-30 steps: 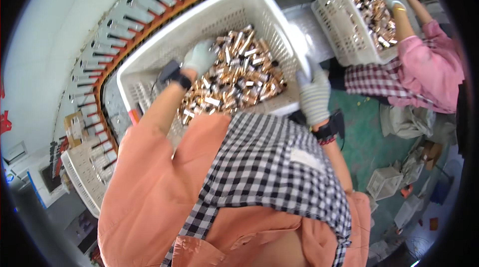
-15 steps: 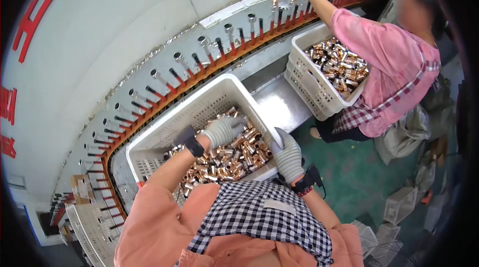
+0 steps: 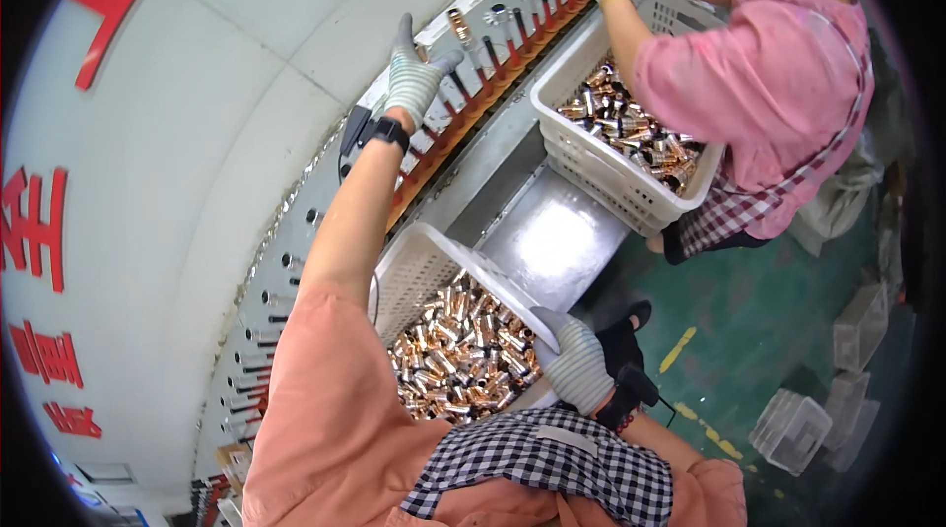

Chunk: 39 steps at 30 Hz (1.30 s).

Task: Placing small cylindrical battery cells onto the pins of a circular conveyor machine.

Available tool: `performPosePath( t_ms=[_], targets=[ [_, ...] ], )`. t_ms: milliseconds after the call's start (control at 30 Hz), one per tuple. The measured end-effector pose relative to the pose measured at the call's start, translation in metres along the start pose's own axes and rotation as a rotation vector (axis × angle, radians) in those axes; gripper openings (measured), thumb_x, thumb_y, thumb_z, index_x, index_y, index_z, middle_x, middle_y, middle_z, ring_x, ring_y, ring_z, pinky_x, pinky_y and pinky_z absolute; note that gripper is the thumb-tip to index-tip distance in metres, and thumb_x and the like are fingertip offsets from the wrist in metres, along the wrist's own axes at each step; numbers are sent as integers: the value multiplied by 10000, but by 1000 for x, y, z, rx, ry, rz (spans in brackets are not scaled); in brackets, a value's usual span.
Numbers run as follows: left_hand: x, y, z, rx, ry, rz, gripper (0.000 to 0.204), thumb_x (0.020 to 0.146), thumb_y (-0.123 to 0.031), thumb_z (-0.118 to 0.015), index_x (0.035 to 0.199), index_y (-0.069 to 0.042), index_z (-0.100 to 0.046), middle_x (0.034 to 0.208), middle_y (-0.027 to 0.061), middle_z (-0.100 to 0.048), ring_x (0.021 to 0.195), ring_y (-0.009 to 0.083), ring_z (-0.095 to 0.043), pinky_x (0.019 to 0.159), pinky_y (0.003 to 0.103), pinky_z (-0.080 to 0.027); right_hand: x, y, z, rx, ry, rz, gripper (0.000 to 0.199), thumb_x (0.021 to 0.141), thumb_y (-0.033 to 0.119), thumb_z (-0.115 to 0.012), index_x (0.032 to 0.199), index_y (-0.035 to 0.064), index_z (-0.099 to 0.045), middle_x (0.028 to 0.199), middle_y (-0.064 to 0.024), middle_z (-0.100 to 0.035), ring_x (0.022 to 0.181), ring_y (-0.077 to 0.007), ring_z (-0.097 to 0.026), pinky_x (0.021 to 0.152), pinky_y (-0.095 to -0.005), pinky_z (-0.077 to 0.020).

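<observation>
My left hand (image 3: 414, 84), in a striped grey-white glove, reaches up to the row of holders along the curved line. Its index finger and thumb are stretched apart. A small copper-coloured piece (image 3: 423, 52) shows between them; whether they touch it I cannot make out. Beside that hand, a copper-coloured metal fitting (image 3: 459, 26) sits on a holder. My right hand (image 3: 577, 362), gloved too, grips the right rim of a white plastic basket (image 3: 419, 251) in front of me. Many loose copper and silver fittings (image 3: 463, 345) lie in that basket.
A co-worker in pink (image 3: 749, 113) stands at the right, gloved hands at the line, by a second white basket (image 3: 601, 153) of fittings. Between the baskets lies a shiny metal surface (image 3: 557, 231). Clear plastic boxes (image 3: 791, 428) rest on the green floor.
My left hand has left the fittings in the basket and moved up and forward to the line. The view has shifted. My right hand stays on the rim; the co-worker's second hand now shows.
</observation>
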State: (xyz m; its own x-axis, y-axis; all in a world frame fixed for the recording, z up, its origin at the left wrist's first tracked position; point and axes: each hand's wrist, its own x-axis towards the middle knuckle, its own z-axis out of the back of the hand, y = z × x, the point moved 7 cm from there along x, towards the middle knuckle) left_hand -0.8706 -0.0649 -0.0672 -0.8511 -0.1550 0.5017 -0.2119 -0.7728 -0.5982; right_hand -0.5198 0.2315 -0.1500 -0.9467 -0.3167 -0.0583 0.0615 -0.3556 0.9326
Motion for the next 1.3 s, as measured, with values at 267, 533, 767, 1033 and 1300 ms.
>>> performPosePath(
  t_ms=[267,533,767,1033,1300],
  targets=[
    [45,-8,-25,177,556,321,504,845,-407,-776,1211,-67,-707,933,183,-766,739,282,-741,686,385,-600,4,15,8,0,14,41,347,843,38,-627,1187,7,-663,1037,-238,-703,985,-429,-663,894,-488,-531],
    [-123,-59,69,284,249,-136,296,975,-341,-635,1002,-69,-748,862,130,-756,757,288,-731,736,410,-564,-9,14,-6,-1,-23,94,325,869,76,-632,1188,35,-678,1031,-249,-706,901,-435,-684,831,-486,-554],
    [-299,-35,130,-11,786,302,252,1007,-238,-664,1032,-1,-747,884,84,-764,826,159,-708,812,314,-558,-20,-6,-9,19,-27,21,373,879,111,-633,1242,42,-682,1012,-249,-715,917,-398,-705,842,-450,-568],
    [-313,25,157,440,380,489,452,1014,-449,-532,1168,-61,-705,1109,237,-717,1075,431,-665,922,468,-519,-32,2,-9,-20,-38,40,361,888,128,-625,1240,77,-687,1043,-231,-716,936,-388,-706,853,-437,-569],
    [-204,-28,88,158,257,0,262,981,-243,-600,1156,-97,-729,1074,199,-733,1033,382,-692,924,455,-534,-29,-1,-6,10,-40,30,374,881,128,-635,1244,54,-681,1050,-239,-712,946,-396,-703,868,-444,-564]
  ],
)
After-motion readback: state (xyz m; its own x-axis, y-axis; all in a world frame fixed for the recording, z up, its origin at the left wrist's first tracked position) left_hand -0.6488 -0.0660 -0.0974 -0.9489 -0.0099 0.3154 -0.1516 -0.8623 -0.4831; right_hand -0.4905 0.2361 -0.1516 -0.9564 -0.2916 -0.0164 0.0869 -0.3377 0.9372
